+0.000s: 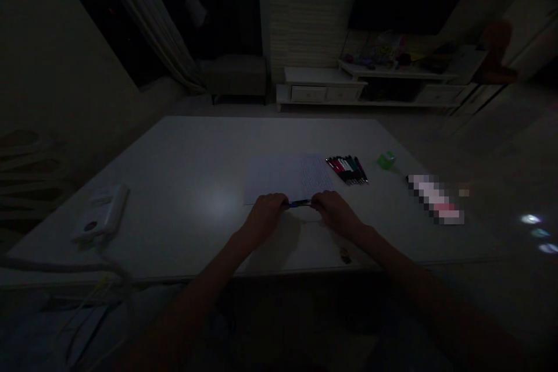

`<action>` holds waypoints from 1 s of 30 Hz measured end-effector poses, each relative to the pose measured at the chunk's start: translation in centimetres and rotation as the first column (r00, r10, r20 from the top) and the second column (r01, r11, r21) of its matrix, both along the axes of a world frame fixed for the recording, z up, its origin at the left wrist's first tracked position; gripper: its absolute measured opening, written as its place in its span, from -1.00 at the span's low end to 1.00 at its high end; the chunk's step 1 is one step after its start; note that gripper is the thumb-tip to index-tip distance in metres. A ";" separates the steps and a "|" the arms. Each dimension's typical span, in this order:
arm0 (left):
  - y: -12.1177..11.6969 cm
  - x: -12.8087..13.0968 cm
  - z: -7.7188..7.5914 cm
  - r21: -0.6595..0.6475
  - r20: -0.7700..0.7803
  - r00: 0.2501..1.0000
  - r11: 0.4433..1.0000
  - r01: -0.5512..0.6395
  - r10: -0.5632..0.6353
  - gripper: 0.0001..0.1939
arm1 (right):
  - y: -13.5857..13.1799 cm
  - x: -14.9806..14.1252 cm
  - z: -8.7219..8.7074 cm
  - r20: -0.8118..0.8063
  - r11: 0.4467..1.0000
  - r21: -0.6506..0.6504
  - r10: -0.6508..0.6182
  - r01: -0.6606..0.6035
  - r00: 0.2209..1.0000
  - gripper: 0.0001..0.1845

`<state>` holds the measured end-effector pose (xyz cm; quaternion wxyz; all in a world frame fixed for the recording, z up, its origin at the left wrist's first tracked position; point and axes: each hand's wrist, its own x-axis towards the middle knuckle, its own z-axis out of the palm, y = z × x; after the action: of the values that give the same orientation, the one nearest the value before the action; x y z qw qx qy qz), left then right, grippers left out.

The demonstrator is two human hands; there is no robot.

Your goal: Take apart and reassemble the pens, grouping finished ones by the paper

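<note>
Between my two hands runs a slim dark pen (300,203), held level near the front edge of a sheet of paper. My left hand (269,210) is closed on the pen's left end, and my right hand (333,209) is closed on its right end. Beneath and beyond them lies the white paper (274,174), with handwriting on its right part. A row of several pens (347,170) with dark, red and white barrels rests just right of the paper. The dim light hides the pen's details.
A green translucent object (386,160) stands right of the pens, with a blurred-out flat item (436,199) beyond it. A white power strip (100,212) with a thick cable sits at the left. One small dark object (344,254) lies near the front edge of the white table (183,157).
</note>
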<state>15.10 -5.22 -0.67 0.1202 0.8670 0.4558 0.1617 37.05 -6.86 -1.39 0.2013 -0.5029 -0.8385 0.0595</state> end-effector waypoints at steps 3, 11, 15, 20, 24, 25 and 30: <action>-0.3 0.5 -0.2 -0.030 0.015 0.999 0.998 0.053 -0.052 -0.85 | 0.0 -0.3 0.0 -0.073 1.000 -0.001 0.026 -0.026 0.997 -0.91; -0.7 1.2 0.4 0.052 -0.194 0.978 0.995 0.084 -0.072 -0.80 | 0.4 -1.1 0.4 -0.140 0.997 -0.019 0.076 -0.079 0.987 -0.88; -0.7 0.9 0.2 0.076 -0.242 0.968 0.994 0.080 -0.059 -0.79 | 0.5 -1.5 0.6 -0.120 0.995 -0.010 0.098 -0.100 0.988 -0.87; -0.6 0.6 0.0 0.119 -0.233 0.971 0.990 0.080 -0.051 -0.81 | 0.6 -1.9 0.8 -0.198 0.993 -0.012 0.111 -0.115 0.974 -0.89; -0.6 0.6 0.2 0.112 -0.208 0.975 0.988 0.104 -0.079 -0.80 | 0.4 -2.3 0.4 -0.369 0.993 -0.057 0.075 -0.103 0.927 -0.90; -0.7 0.6 0.3 0.106 -0.198 0.977 0.989 0.107 -0.084 -0.80 | 0.3 -2.5 0.4 -0.404 0.993 -0.068 0.059 -0.094 0.913 -0.90; -0.8 0.7 0.4 0.070 -0.192 0.979 0.995 0.076 -0.061 -0.80 | 0.7 -2.6 0.9 -0.539 0.983 -0.169 -0.031 -0.072 0.841 -0.83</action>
<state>15.76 -5.99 -0.26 0.0481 0.8976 0.4284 0.0917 34.45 -6.11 -0.48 0.3816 -0.4732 -0.7441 0.2771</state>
